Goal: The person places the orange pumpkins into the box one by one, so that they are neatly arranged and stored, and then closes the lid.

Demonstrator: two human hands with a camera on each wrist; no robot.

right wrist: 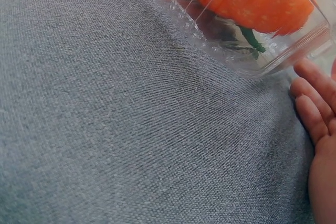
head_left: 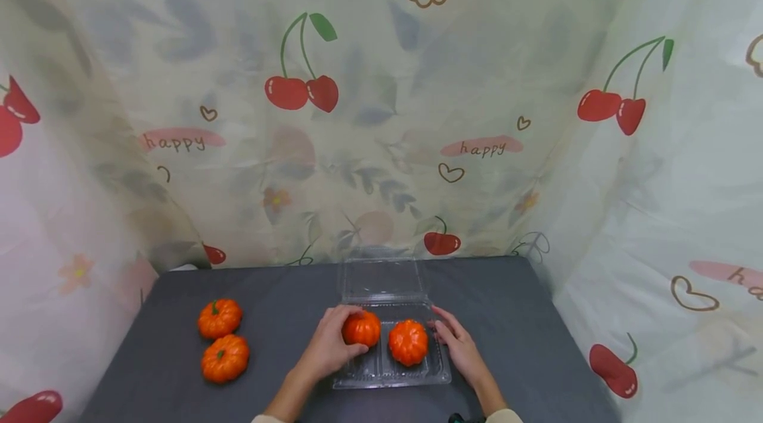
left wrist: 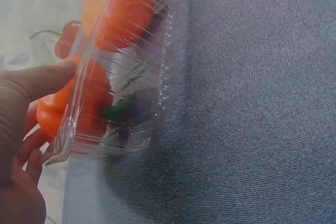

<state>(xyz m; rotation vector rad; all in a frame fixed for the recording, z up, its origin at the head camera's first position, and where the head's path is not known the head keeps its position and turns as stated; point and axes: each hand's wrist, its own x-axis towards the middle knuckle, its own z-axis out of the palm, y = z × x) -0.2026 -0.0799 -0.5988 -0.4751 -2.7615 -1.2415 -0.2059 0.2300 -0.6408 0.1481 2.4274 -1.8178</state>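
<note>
A clear plastic clamshell container (head_left: 411, 380) lies on the table with its lid (head_left: 381, 279) raised at the back. Inside its left part is a small orange pumpkin (head_left: 365, 329), which my left hand (head_left: 324, 343) grips between thumb and fingers. A second pumpkin (head_left: 408, 342) sits in the right part, no stem showing on top. Through the clear wall in the left wrist view, a green stem (left wrist: 119, 107) points downward under the held pumpkin (left wrist: 89, 103). Fairly straight, the fingers of my right hand (head_left: 465, 353) rest along the container's right rim.
Two more orange pumpkins, one behind (head_left: 220, 318) and one in front (head_left: 225, 358), stand stem-up on the left of the dark grey table (head_left: 507, 317). A patterned curtain (head_left: 369, 145) closes off the back and both sides.
</note>
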